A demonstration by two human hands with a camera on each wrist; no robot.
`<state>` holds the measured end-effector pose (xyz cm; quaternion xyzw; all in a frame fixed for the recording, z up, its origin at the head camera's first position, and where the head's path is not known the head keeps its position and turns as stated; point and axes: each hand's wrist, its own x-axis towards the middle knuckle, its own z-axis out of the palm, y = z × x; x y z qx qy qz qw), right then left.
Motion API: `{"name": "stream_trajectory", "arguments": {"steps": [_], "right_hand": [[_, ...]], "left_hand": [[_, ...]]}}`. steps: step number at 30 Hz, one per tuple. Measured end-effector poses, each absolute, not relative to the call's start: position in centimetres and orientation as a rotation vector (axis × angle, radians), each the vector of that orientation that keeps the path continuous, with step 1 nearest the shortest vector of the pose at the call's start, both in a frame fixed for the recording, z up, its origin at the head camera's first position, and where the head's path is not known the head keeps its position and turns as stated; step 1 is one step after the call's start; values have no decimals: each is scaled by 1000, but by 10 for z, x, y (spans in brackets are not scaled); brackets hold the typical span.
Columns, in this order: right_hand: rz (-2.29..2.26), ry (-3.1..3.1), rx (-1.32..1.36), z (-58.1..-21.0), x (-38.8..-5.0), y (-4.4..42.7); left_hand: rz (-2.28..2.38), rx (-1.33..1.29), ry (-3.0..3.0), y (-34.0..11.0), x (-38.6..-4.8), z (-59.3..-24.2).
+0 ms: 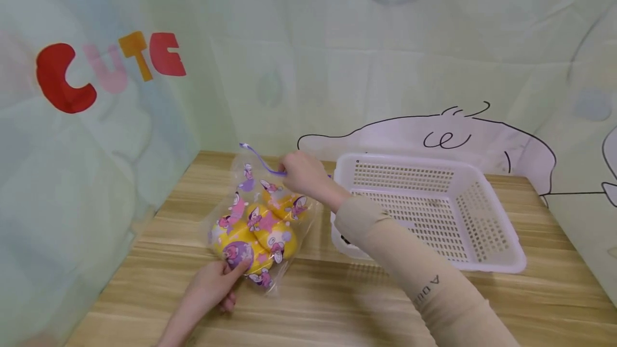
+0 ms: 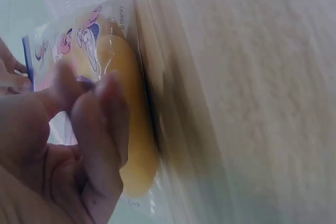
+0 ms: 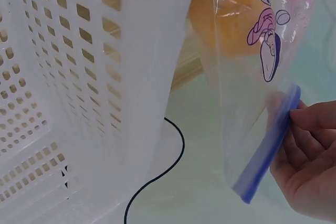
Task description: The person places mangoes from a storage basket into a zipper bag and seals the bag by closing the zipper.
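Note:
A clear zip bag (image 1: 270,224) printed with pink and purple cartoon figures lies on the wooden table. Rounded yellow things (image 2: 134,124) fill its lower part; their kind is hard to make out through the print. At the bag's far end, my right hand (image 1: 306,173) pinches the purple-blue zip strip (image 3: 268,145) between thumb and fingers. My left hand (image 1: 212,283) touches the near left side of the bag, one straight digit laid on top and the other fingers loosely bent beside it.
A white slotted plastic basket (image 1: 501,229) stands just right of the bag, with my right forearm (image 1: 409,261) crossing its near left corner. Printed cloth (image 1: 308,68) hangs behind the wooden table (image 1: 299,315) and along its left side.

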<state>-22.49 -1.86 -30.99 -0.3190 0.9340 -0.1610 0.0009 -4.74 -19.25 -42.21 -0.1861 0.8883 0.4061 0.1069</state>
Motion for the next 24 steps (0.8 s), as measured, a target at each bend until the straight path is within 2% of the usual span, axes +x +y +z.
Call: {"name": "stream_trajectory", "arguments": {"steps": [14, 24], "right_hand": [[-597, 2921, -888, -322, -254, -31], [-666, 2936, -753, -332, -271, -27]], "left_hand": [[221, -348, 3389, -175, -58, -422], [182, -193, 3593, -166, -66, -428]]}}
